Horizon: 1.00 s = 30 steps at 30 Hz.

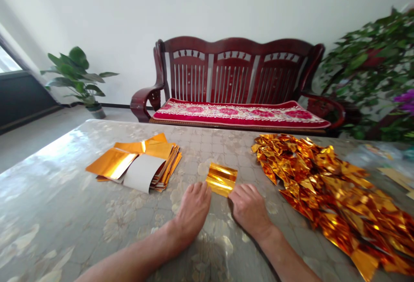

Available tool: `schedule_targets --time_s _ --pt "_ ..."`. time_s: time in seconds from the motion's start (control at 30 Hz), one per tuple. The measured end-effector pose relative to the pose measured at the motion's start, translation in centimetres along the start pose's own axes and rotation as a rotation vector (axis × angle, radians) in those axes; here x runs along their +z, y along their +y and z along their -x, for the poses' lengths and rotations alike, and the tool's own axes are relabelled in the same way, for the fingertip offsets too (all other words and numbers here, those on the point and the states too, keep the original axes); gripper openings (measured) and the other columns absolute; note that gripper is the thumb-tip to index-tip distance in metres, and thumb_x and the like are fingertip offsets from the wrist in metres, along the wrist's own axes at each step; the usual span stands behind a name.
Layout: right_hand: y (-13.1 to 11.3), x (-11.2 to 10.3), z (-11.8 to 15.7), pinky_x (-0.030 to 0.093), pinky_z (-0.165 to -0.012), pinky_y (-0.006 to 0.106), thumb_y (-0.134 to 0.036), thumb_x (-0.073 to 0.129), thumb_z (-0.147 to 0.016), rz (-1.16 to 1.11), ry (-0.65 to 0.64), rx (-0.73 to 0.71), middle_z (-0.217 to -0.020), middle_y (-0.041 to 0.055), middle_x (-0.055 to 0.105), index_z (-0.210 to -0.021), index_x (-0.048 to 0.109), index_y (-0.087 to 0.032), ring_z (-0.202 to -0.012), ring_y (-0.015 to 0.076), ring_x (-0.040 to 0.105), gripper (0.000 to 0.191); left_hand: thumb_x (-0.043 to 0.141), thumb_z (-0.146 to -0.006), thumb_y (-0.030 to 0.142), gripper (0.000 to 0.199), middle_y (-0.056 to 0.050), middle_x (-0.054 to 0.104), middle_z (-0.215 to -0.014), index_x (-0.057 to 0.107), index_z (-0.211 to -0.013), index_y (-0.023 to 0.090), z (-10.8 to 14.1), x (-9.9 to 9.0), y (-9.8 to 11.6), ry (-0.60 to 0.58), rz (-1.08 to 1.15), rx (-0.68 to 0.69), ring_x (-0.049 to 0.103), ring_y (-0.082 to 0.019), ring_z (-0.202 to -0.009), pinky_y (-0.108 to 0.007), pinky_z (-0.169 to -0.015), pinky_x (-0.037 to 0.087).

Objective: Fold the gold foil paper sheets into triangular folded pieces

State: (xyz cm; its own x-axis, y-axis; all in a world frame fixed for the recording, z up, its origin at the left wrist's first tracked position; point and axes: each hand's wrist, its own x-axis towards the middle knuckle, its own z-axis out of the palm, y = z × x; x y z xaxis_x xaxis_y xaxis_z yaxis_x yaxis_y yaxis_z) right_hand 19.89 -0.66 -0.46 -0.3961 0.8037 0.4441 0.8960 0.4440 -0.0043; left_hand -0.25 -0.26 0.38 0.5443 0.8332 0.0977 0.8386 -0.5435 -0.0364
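A small sheet of shiny gold foil paper (221, 180) lies in front of me, bent into a curve with creases across it. My left hand (194, 204) is closed at its lower left edge, fingers pressed together. At the lower right corner, my right hand (248, 206) pinches the same sheet, its thumb mostly hidden. Off to the left sits a loose stack of flat gold foil sheets (111, 161), one showing its pale back (142, 172). To the right spreads a large heap of folded gold foil pieces (310, 178).
A patterned, glossy cover lies over the table (129, 239). Clear plastic bags (371, 155) are at the far right, beyond the heap. Past the table stands a dark red wooden bench (233, 70). Potted plants (77, 75) flank it.
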Motion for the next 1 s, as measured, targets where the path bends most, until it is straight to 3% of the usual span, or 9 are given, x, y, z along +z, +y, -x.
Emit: schedule_targets --time_s 0.27,0.37,0.5,0.63,0.77,1.0 --pt "-3.6 0.3 -0.9 0.034 -0.071 0.031 -0.007 0.049 -0.086 -0.281 -0.096 -0.153 -0.074 0.001 0.062 -0.074 0.065 -0.022 -0.074 0.0161 0.052 0.025 0.052 -0.097 0.03 0.019 -0.006 0.059 -0.125 0.067 -0.108 0.026 -2.5 0.0 -2.1 0.091 0.167 -0.161 0.052 -0.026 -0.11 -0.041 -0.093 0.042" --pt "-3.0 0.7 -1.6 0.036 -0.073 0.029 -0.005 0.048 -0.089 -0.313 -0.089 -0.078 -0.077 0.0003 0.063 -0.08 0.066 -0.022 -0.077 0.0154 0.054 0.026 0.06 -0.093 0.038 0.026 -0.006 0.057 -0.131 0.065 -0.116 0.027 -2.6 0.6 -2.2 0.093 0.194 -0.157 0.051 -0.027 -0.115 -0.042 -0.097 0.041" --pt "-1.3 0.6 -1.8 0.036 -0.071 0.029 -0.003 0.051 -0.086 -0.181 -0.093 0.047 -0.082 0.0014 0.062 -0.077 0.063 -0.021 -0.082 0.0172 0.055 0.023 0.066 -0.088 0.039 0.037 -0.007 0.055 -0.134 0.06 -0.124 0.029 -2.3 0.7 -2.0 0.077 0.189 -0.162 0.05 -0.028 -0.118 -0.043 -0.099 0.04" --pt "-0.5 0.3 -1.6 0.037 -0.07 0.031 -0.01 0.053 -0.089 -0.136 -0.114 0.036 -0.086 0.0016 0.061 -0.085 0.062 -0.022 -0.085 0.0182 0.056 0.016 0.07 -0.085 0.039 0.042 -0.008 0.058 -0.12 0.057 -0.122 0.022 -2.3 0.2 -1.8 0.075 0.178 -0.229 0.052 -0.027 -0.11 -0.041 -0.094 0.042" --pt "-1.1 0.3 -1.6 0.04 -0.072 0.031 -0.015 0.058 -0.09 -0.143 -0.119 -0.017 -0.089 0.0017 0.061 -0.087 0.06 -0.023 -0.086 0.0193 0.056 0.008 0.07 -0.083 0.042 0.036 -0.008 0.056 -0.104 0.058 -0.106 0.018 -2.2 0.0 -1.8 0.067 0.153 -0.307 0.054 -0.027 -0.103 -0.04 -0.089 0.043" --pt "-1.8 0.9 -1.4 0.044 -0.075 0.03 -0.018 0.06 -0.092 -0.185 -0.142 0.015 -0.09 0.0025 0.064 -0.086 0.062 -0.022 -0.087 0.019 0.059 0.007 0.064 -0.087 0.031 0.017 -0.006 0.057 -0.103 0.059 -0.099 0.019 -2.1 0.0 -1.4 0.022 0.258 -0.313 0.056 -0.024 -0.102 -0.036 -0.088 0.043"
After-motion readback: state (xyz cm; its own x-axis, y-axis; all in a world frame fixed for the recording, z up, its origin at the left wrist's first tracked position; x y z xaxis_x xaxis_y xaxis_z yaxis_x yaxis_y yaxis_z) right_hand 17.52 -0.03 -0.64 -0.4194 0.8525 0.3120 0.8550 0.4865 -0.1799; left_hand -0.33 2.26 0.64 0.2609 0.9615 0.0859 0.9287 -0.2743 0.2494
